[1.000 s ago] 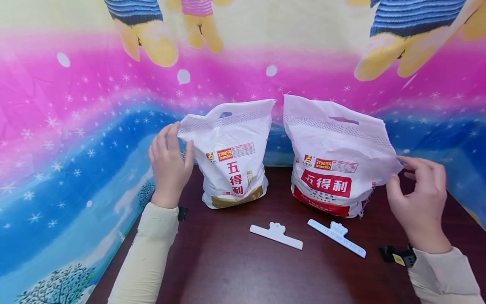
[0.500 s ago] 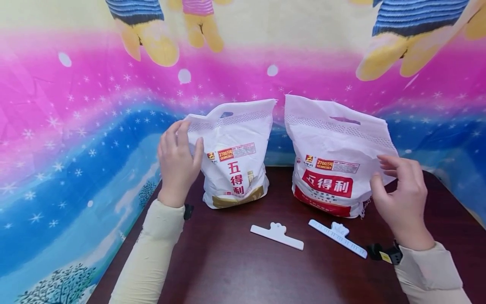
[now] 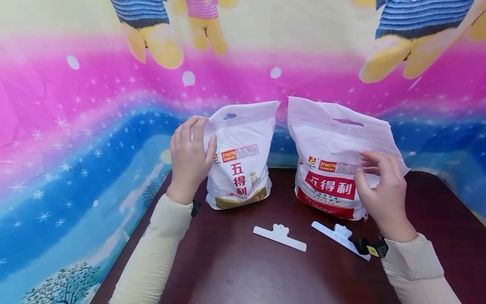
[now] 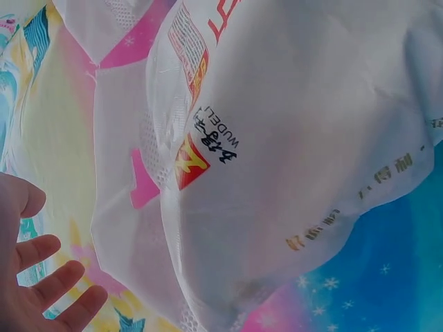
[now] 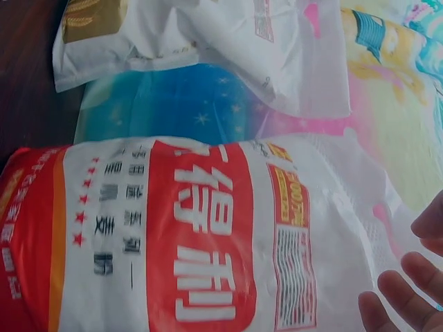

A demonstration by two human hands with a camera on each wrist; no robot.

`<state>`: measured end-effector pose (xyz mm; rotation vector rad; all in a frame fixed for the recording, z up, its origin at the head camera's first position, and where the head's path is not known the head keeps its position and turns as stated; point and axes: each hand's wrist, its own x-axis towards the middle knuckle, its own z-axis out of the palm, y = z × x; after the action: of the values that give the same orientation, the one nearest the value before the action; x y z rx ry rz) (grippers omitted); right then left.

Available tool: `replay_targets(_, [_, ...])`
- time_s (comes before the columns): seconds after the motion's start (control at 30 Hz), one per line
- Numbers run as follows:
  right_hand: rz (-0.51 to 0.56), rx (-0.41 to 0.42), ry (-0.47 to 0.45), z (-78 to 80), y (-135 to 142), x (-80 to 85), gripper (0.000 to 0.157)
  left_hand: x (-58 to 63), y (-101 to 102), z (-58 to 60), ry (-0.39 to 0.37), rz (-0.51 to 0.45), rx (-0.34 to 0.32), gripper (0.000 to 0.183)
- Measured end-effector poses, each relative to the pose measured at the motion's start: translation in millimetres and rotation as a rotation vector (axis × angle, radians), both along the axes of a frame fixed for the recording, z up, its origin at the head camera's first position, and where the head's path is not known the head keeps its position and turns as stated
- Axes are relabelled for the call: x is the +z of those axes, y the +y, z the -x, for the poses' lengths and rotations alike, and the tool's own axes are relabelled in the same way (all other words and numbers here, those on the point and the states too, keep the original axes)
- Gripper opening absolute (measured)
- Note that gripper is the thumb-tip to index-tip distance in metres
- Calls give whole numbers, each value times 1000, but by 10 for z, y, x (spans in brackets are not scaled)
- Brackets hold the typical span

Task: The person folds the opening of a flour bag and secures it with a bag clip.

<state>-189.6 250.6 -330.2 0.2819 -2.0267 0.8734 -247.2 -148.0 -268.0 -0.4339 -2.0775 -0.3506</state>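
Two white flour bags with cut-out handles stand upright side by side. The left bag [image 3: 239,160] has red lettering and a gold base band; the right bag [image 3: 326,169] bears a red label and red base. My left hand [image 3: 190,156] is in front of the left bag's upper left edge, and its loosely spread fingers [image 4: 59,283] are apart from that bag in the left wrist view. My right hand [image 3: 385,192] hovers before the right bag's right side. Its fingers [image 5: 405,290] are loosely bent with nothing between them.
On the dark wooden table [image 3: 235,261] lie a white wide-bar clip [image 3: 280,237] and a pale blue clip [image 3: 336,236] with ruler marks, partly hidden by the right wrist strap. A patterned cloth backdrop [image 3: 243,63] rises behind the bags.
Both hands have moved inward: the left hand to the right, the right hand to the left off the right bag's side corner. Bags and clips stay in place.
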Motion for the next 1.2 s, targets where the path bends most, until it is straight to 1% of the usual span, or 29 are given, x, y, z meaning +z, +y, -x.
replay_targets(0.2, [-6, 35, -22, 69, -101, 0, 49, 32, 61, 23, 4, 44, -14, 45])
replay_targets(0.43, [-12, 72, -24, 150, -220, -22, 45, 78, 143, 29, -2, 73, -42, 45])
replay_targets(0.63, [14, 108, -32, 189, -320, 3, 43, 99, 191, 50, -4, 87, -58, 45])
replay_targets(0.93, [38, 165, -34, 265, -479, 34, 40, 148, 240, 86, -21, 136, -41, 45])
replay_targets(1.2, [23, 166, -77, 374, -572, 27, 41, 213, 309, 110, -35, 168, -53, 48])
